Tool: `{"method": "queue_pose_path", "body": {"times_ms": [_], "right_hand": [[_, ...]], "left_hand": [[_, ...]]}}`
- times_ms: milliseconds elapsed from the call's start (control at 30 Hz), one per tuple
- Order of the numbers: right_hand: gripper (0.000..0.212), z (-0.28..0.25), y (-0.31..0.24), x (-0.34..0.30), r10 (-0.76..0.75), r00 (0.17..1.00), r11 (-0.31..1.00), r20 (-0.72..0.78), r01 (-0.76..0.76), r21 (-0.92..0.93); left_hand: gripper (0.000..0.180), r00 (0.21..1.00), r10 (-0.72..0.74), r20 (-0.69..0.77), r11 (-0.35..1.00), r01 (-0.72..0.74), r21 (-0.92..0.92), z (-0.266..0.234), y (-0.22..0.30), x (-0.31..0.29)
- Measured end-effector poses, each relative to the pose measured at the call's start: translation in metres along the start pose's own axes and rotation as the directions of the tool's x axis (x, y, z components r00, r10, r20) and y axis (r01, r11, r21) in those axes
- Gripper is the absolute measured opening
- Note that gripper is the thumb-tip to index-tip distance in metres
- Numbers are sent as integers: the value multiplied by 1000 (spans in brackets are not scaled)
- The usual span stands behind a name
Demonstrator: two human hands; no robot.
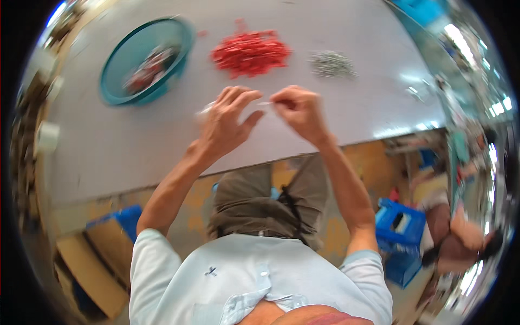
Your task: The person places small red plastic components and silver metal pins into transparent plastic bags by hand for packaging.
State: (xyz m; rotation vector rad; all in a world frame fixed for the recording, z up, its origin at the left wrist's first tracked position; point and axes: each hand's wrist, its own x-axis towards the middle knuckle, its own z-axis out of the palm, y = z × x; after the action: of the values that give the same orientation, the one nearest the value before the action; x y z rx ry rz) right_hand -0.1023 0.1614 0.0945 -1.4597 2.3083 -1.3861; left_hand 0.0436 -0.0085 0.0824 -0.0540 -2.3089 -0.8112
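Note:
Over the near middle of the table, my left hand has its thumb spread from its curved fingers. A whitish, see-through thing shows at its outer side, blurred; I cannot tell whether the hand grips it. My right hand is closed in a pinch, facing the left hand. A small pale sliver shows at its fingertips, too blurred to name. Beyond my hands lies a heap of small red pieces. To its right is a smaller pile of thin silvery pieces.
A teal basin holding dark and red pieces stands at the left on the pale table. Clear scraps lie towards the right edge. Blue crates stand at the lower right, near another person. Cardboard is at the lower left.

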Motion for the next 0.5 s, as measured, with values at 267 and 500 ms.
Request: {"method": "queue_pose_path", "body": {"times_ms": [267, 500], "right_hand": [[12, -27, 9, -15, -52, 998, 996, 20, 53, -70], [7, -40, 21, -23, 28, 999, 998, 32, -27, -49]], "left_hand": [[12, 996, -17, 92, 987, 31, -160, 47, 12, 18], [8, 976, -129, 173, 875, 194, -443, 85, -24, 13]]}}
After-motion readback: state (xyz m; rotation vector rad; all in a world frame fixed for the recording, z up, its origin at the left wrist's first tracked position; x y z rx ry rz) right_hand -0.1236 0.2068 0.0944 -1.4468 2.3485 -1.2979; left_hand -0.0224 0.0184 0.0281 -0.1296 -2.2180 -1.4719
